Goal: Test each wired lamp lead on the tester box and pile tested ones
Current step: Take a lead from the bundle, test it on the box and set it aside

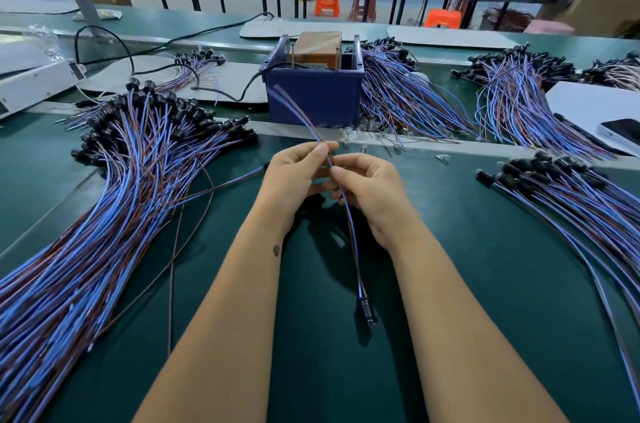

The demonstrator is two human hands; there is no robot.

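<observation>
Both hands pinch one lead [348, 215] above the green table [485, 284]: the left hand [294, 177] nips it between thumb and fingertips, and the right hand [370, 194] holds it just below, fingers curled round the wires. The lead's bare ends [278, 90] reach up in front of the tester box [315, 95], not touching it as far as can be seen. Its black socket [369, 312] hangs low between the forearms, nearer than the hands, over its own shadow.

The box, a blue bin holding a brown block, stands straight beyond the hands on the table's far strip. A black cable [221, 95] runs out of its left side. Left of the box lies a big pile [114, 201] of blue and brown leads, sockets toward the box, wires fanning to the near left edge. A loose lead [214, 187] from it crosses toward the left hand. Right of the box lie more bundles [408, 97], and a smaller pile [568, 187] sits nearer, right of the hands. A phone [621, 135] lies on a white sheet at the far right. Small clear bulbs [377, 140] are scattered at the box's foot.
</observation>
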